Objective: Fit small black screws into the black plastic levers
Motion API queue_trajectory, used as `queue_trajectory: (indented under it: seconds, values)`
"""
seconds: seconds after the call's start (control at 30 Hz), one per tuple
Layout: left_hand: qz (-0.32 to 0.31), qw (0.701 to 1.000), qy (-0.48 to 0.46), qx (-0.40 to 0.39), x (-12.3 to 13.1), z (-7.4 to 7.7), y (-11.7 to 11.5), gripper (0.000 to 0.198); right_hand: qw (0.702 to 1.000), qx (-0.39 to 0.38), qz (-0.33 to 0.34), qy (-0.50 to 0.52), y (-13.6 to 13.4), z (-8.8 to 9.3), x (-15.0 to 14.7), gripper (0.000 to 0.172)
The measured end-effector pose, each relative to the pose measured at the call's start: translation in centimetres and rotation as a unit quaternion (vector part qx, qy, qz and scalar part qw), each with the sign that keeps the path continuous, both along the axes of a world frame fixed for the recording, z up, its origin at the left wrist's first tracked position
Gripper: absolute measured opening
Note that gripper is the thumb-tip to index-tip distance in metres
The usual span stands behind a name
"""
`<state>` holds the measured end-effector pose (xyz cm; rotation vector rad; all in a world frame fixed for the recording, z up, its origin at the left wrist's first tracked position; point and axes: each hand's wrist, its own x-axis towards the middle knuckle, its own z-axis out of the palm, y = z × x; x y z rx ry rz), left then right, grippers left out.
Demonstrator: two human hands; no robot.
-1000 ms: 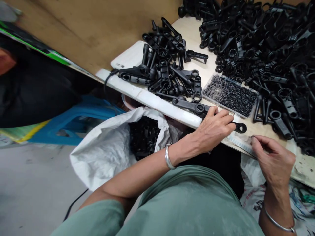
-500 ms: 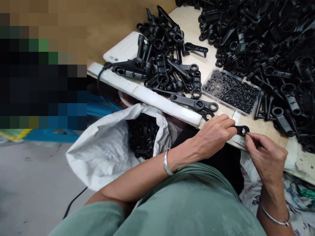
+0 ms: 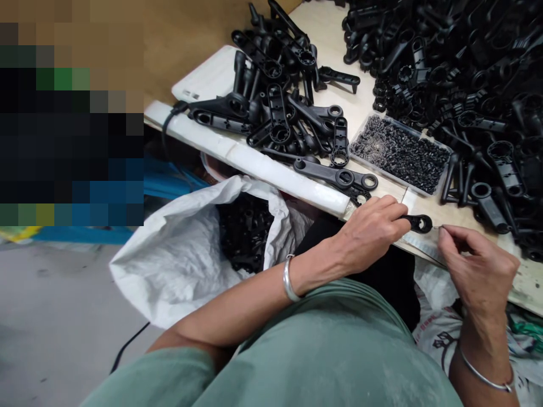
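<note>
My left hand (image 3: pixel 375 226) is closed around a black plastic crank handle (image 3: pixel 421 224), whose ringed end sticks out past my fingers at the table's front edge. The rest of that part is hidden under the hand. Just to the right, my right hand (image 3: pixel 477 257) makes a pinch, with a tiny thin thing (image 3: pixel 436 228) at its fingertips, too small to name. A small gap separates it from the ring. Beyond both hands lies a clear plastic box (image 3: pixel 401 152) filled with tiny dark pieces.
Black crank handles (image 3: pixel 280 116) lie heaped at the left, and a larger heap of black parts (image 3: pixel 458 68) covers the right. White foam edging (image 3: pixel 254 161) runs along the table's front. Below it, a white sack (image 3: pixel 165 260) holds more black parts.
My right hand has moved right, away from the ringed end of the part. My left hand keeps its hold in nearly the same place.
</note>
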<state>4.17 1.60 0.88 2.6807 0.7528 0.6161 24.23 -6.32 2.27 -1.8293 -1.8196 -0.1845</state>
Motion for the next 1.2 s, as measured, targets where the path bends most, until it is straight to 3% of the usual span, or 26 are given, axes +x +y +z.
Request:
queue_trajectory:
  seconds: [0.47, 0.8, 1.2]
  values:
    - [0.036, 0.998, 0.047, -0.022, 3.4, 1.2, 1.2, 0.024, 0.998, -0.005, -0.001, 0.065, -0.3, -0.8, -0.3, 0.013]
    - [0.027, 0.999, -0.027, 0.03, 3.7, -0.3, 0.9, 0.025, 0.995, -0.034, 0.021, 0.093, -0.2, -0.8, -1.1, 0.016]
    - [0.03, 0.996, -0.057, 0.065, 4.0, -0.9, 1.1, 0.028, 0.99, -0.058, 0.013, 0.124, 0.2, -0.9, -0.8, 0.018]
